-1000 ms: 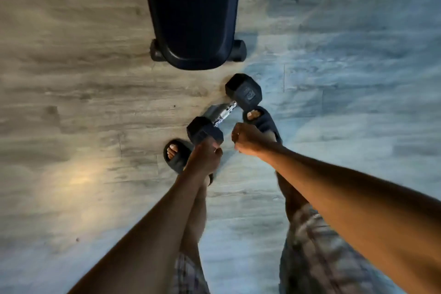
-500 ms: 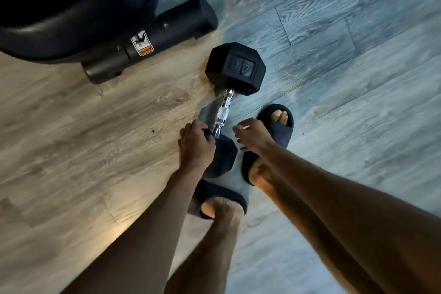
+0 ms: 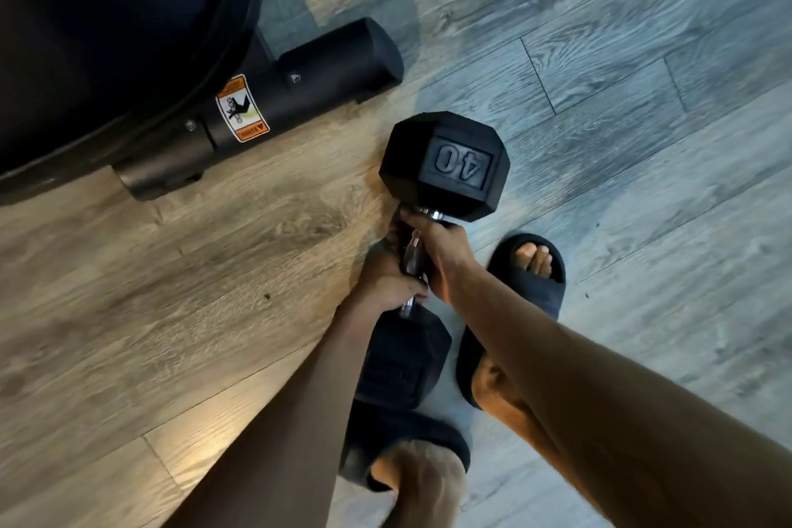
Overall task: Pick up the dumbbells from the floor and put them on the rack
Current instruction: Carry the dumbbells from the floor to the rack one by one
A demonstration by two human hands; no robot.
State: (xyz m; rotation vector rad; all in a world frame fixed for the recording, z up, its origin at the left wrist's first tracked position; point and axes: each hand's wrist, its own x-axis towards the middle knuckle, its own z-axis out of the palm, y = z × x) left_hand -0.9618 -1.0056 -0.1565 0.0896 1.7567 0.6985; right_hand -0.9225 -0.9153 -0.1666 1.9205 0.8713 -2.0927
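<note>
Right hand (image 3: 445, 253) is clamped round the far part of the knurled steel handle (image 3: 412, 259) of the dumbbell (image 3: 445, 165), fingers curled just short of the far head. Left hand (image 3: 383, 281) grips the near part of the same handle, close against the other hand. Head view, the only one supplied: the dumbbell runs near to far between the person's feet. Its far hexagonal head, marked 40, lies over the plank floor (image 3: 643, 107). Its near head (image 3: 403, 360) sits in shadow beside the left forearm and overlaps, in the picture, the left slipper (image 3: 407, 448). Right slipper (image 3: 538, 285) stands just right of the handle. Whether the weight is clear of the floor cannot be determined. Judgement: two hands on one handle suit the marked weight, and the straddling stance keeps the load close to the body for the lift. To the far left, the black foot tube (image 3: 274, 103) of a padded bench (image 3: 107, 21), bearing a warning label (image 3: 242, 109), lies near the far head but apart from it; a swing to that side would risk a knock. No rack is in view, so the carry and the placing are not yet done. Risk noted: open-toed slippers directly beside a heavy load, should the grip slip.
</note>
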